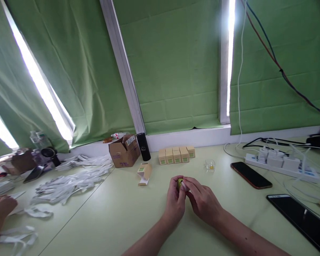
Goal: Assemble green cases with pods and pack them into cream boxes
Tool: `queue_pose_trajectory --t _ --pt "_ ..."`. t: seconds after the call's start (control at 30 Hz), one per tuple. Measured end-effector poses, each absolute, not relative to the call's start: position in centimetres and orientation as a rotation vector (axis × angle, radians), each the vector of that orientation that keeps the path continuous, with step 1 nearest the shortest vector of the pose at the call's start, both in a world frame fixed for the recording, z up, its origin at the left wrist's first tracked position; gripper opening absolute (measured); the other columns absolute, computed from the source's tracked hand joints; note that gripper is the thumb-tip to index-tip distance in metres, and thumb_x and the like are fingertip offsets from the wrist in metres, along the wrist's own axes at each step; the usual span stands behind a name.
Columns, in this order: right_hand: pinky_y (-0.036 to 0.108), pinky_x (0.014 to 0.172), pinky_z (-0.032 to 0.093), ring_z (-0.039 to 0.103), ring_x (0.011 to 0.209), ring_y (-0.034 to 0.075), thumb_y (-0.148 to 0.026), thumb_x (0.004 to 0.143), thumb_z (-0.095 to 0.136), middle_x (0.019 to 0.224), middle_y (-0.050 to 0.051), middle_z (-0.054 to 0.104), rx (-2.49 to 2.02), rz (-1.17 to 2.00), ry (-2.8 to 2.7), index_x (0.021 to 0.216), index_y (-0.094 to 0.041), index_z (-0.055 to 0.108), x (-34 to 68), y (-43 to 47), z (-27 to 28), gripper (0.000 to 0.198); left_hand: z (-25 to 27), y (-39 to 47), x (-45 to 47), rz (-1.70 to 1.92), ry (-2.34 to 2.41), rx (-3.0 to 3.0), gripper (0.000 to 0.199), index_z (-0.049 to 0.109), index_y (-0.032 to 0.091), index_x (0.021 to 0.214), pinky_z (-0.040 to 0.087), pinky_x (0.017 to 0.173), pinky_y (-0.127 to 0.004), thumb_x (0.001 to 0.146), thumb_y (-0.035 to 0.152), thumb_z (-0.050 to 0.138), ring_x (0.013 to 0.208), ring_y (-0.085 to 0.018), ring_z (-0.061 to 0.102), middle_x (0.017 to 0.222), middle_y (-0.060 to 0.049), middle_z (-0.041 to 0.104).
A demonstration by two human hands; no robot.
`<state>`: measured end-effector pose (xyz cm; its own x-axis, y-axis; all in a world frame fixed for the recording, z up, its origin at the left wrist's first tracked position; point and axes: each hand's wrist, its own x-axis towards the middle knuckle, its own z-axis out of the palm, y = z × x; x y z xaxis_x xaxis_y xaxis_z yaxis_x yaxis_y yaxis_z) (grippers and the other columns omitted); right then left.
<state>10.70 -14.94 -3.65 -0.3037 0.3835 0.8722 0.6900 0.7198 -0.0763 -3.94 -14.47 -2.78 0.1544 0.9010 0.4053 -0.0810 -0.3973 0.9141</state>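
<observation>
Both my hands meet above the table, fingers closed round a small rounded object, green on one side and whitish on the other. Its kind is hard to tell because my fingers cover most of it. My left hand grips the green side, while my right hand pinches the whitish part. Beyond them and to the left lies a small kraft box with its flap open. Several closed kraft boxes with green labels stand in a row at the back. A clear plastic piece with something yellow sits to the right.
A cardboard carton and a black bottle stand by the wall. White straps are heaped at left, near another person's hand. On the right lie a phone, a larger dark-screened device and a power strip with cables.
</observation>
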Motion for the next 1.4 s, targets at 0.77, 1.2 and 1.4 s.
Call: queue_pose_trajectory --t 0.77,1.2,1.4 --pt "0.033 0.080 0.067 0.073 0.113 0.025 -0.007 0.098 0.042 0.126 0.019 0.071 -0.752 -0.389 -1.864 0.139 -0.013 0.054 10.2 -15.2 -3.1 0.042 -4.0 -13.9 -3.1 1.567 0.921 1.534 0.026 0.055 0.021 0.117 0.054 0.091 -0.034 0.093 0.025 0.063 0.101 -0.020 0.066 0.110 -0.008 0.067" --pt "0.043 0.099 0.062 0.066 0.125 0.027 -0.014 0.101 0.043 0.134 0.017 0.067 -0.797 -0.252 -1.842 0.153 -0.017 0.039 10.6 -14.7 -3.9 0.053 -3.1 -14.2 -3.6 1.404 0.711 1.552 0.053 0.052 0.021 0.133 0.054 0.096 -0.037 0.093 0.051 0.067 0.116 -0.026 0.064 0.128 -0.013 0.065" --pt "0.044 0.098 0.063 0.067 0.120 0.026 -0.011 0.100 0.045 0.128 0.015 0.069 -0.797 -0.250 -1.821 0.146 -0.018 0.048 10.6 -14.4 -4.2 0.047 -2.2 -14.4 -3.5 1.356 0.735 1.467 0.051 0.055 0.018 0.124 0.051 0.065 -0.026 0.092 0.056 0.066 0.072 -0.013 0.059 0.096 -0.005 0.065"
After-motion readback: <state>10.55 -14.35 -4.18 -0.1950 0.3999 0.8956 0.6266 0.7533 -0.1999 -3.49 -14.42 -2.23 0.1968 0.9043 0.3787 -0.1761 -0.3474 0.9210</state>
